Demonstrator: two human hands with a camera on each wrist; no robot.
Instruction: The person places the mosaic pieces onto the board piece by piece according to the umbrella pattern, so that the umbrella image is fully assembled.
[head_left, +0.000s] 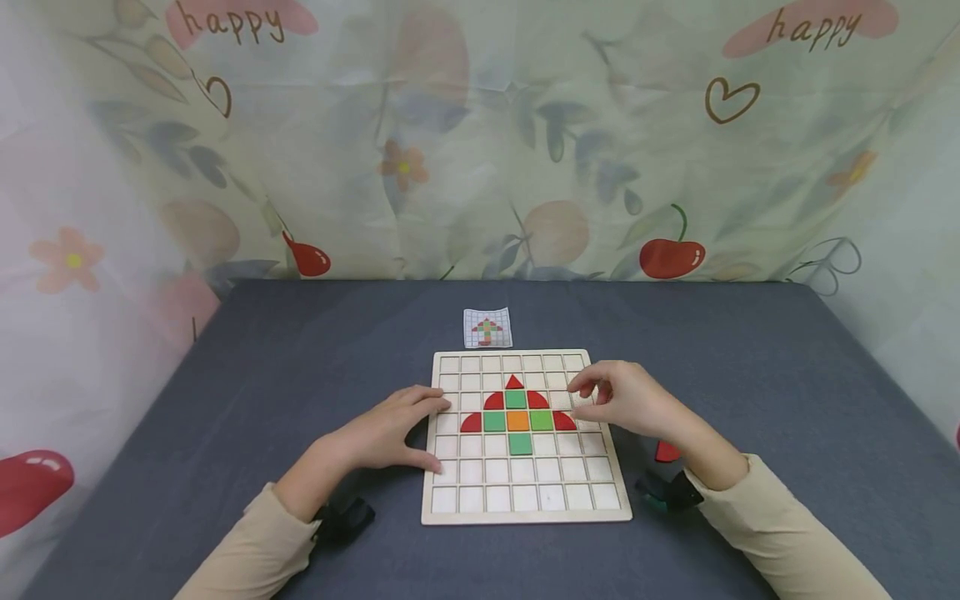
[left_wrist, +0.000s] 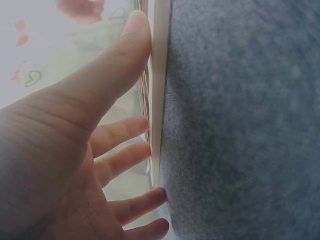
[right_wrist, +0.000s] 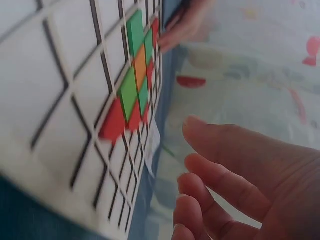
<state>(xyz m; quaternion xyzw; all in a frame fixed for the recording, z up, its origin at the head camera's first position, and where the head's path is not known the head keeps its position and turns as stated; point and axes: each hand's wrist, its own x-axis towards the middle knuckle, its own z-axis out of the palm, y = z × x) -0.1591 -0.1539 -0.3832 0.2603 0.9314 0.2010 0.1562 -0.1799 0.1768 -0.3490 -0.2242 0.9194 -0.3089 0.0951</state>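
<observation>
A pale wooden grid board (head_left: 525, 499) lies on the table, with coloured tiles set in its cells. An orange square (head_left: 517, 421) sits amid several green squares (head_left: 520, 444). Above these is a red triangle (head_left: 513, 382), and red quarter-round tiles (head_left: 564, 421) step down both sides. My left hand (head_left: 390, 427) rests at the board's left edge, thumb and fingers spread, fingertips on the rim. Over the right side of the board hovers my right hand (head_left: 628, 398), fingers loosely bent and thumb apart; in the right wrist view nothing shows between them.
Behind the board lies a small card (head_left: 487, 328) printed with a similar coloured pattern on a grid. A red tile (head_left: 667, 452) lies by my right forearm, and a green piece (head_left: 655, 502) is partly hidden under the black wrist band. A patterned curtain (head_left: 480, 167) hangs behind the dark table.
</observation>
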